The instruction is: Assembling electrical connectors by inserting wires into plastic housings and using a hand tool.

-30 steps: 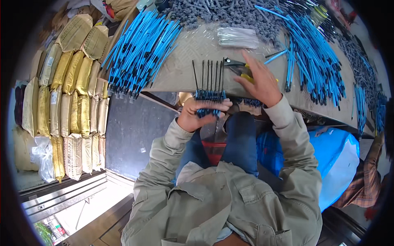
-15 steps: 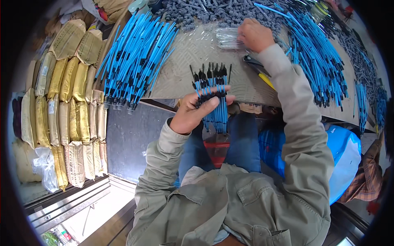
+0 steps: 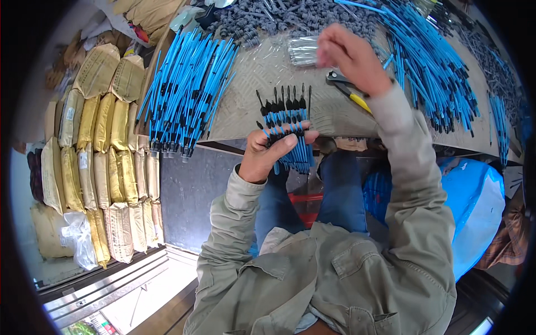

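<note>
My left hand [image 3: 267, 149] is closed around a fanned row of thin blue tubes [image 3: 298, 153] with black fittings and thin dark tips. They stand upright just off the table's near edge, tips toward the table, with my thumb pressed across them. Farther off, my right hand [image 3: 357, 60] is raised at the right side of a small stack of thin silvery rods [image 3: 302, 51]. Its fingers are curled in and partly blurred; whatever is between them cannot be made out. Below that hand, cutting pliers [image 3: 347, 89] with yellow-and-black handles lie on the table.
Piles of blue tubes with black fittings lie on the table's left [image 3: 192, 84] and right [image 3: 432, 72]. Loose grey plastic fittings [image 3: 279, 19] cover its far side. Stacked tan and gold packages [image 3: 100, 128] stand at the left. A blue-and-white bag [image 3: 474, 195] sits by my right arm.
My right hand has lifted from the silvery rods and drawn slightly back toward me. My left hand still grips the row of tubes. The whole view has shifted a little.
</note>
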Available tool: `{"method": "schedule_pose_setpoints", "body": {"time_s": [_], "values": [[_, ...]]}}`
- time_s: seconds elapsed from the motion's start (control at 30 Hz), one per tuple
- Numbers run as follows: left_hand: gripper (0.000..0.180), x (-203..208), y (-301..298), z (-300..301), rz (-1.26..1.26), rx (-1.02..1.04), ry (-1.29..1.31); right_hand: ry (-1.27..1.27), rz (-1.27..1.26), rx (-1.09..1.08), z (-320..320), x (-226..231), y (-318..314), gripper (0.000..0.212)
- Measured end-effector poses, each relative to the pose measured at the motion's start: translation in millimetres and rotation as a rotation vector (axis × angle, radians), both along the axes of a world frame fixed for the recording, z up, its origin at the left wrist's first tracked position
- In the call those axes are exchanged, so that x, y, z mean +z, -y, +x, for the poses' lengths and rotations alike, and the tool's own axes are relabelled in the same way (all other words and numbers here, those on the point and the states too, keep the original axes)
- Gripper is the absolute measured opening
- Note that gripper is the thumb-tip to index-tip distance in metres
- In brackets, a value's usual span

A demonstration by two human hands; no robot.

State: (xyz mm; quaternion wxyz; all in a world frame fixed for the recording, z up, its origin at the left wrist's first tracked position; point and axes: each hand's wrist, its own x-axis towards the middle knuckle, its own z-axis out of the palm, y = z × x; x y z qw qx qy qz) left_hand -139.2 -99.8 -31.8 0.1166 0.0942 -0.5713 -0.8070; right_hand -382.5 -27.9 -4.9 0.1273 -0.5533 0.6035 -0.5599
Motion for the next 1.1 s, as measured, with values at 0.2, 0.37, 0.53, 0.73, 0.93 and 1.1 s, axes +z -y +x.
{"method": "schedule_pose_setpoints", "body": {"time_s": [0.2, 0.37, 0.53, 0.73, 0.93, 1.1], "values": [[0.032, 4.4, -3.1, -0.1, -0.06, 0.041, -0.078, -0.246, -0.113, -0.029, 93.8, 24.1, -73.2, 0.009], [0.031, -0.6, 0.2, -1.0, -0.082, 0.021, -0.104, -0.305, -0.131, -0.131, 94.9, 14.1, -83.4, 0.015], [0.031, -1.8, -4.0, -1.1, -0.037, 0.044, -0.102, -0.35, -0.131, -0.179, 97.0, 18.3, -92.5, 0.018], [0.03, 3.6, -6.5, -0.7, -0.029, 0.063, -0.098, -0.246, -0.224, -0.213, 100.6, 9.9, -86.0, 0.018], [0.03, 3.3, -7.5, -2.7, -0.077, 0.07, -0.125, -0.315, -0.193, -0.235, 98.7, 9.9, -83.1, 0.018], [0.03, 5.6, -7.3, -2.7, -0.093, 0.074, -0.142, -0.435, -0.204, -0.22, 93.7, 17.9, -79.0, 0.018]]}}
